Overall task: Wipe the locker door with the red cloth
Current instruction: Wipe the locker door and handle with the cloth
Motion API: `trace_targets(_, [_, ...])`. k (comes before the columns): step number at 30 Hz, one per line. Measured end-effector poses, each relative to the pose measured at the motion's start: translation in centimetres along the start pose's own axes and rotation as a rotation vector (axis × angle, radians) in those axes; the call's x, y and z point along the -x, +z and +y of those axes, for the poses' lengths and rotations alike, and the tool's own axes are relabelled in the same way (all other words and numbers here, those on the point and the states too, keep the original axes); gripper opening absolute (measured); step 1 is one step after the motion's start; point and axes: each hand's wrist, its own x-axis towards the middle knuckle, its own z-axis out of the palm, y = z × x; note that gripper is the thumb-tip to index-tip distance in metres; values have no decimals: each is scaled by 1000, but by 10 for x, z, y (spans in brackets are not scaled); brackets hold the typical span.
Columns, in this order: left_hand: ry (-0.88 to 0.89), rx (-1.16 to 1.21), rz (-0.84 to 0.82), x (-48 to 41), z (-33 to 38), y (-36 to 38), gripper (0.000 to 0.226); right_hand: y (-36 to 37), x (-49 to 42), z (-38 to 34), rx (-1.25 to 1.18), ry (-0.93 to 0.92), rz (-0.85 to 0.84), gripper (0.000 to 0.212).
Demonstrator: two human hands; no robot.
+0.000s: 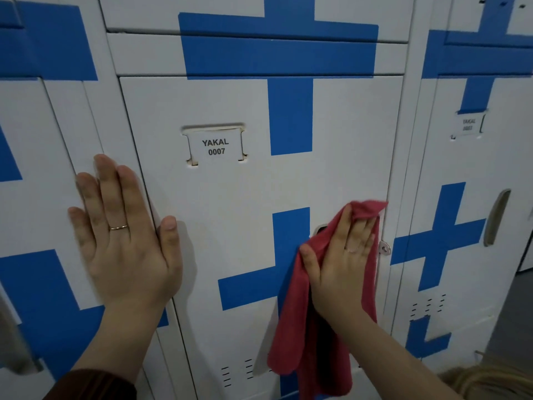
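Note:
The white locker door (230, 197) with blue crosses carries a label reading YAKAL 0007 (215, 146). My right hand (343, 261) presses the red cloth (302, 342) flat against the door near its right edge, over the handle recess, with fingers straight. Most of the cloth hangs down below the hand. My left hand (121, 235) lies flat with fingers spread on the left neighbouring locker, its thumb reaching onto the door's left edge.
A metal padlock hasp (384, 249) sticks out at the door's right edge beside the cloth. The right neighbour locker has a recessed handle (496, 216) and vent slots (428, 306). More locker doors stand above and to the left.

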Motion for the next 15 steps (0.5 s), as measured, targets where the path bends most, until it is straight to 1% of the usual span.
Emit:
trace_targets(2, [-1, 3, -1, 0, 1, 0, 62, 4, 19, 8, 27, 9, -64, 78])
trace_targets(3, [-2, 2, -1, 0, 1, 0, 62, 5, 20, 9, 27, 15, -68, 77])
trace_targets(8, [0, -3, -3, 0, 1, -1, 62, -2, -12, -9, -64, 48, 57, 78])
trace_targets(11, [6, -4, 10, 0, 1, 0, 62, -3, -18, -12, -83, 55, 74, 77])
trace_targets(13, [9, -5, 14, 0, 1, 0, 61, -2, -8, -7, -75, 61, 24, 77])
trace_targets(15, [10, -9, 14, 0, 0, 0, 61, 2, 13, 2, -38, 58, -65, 76])
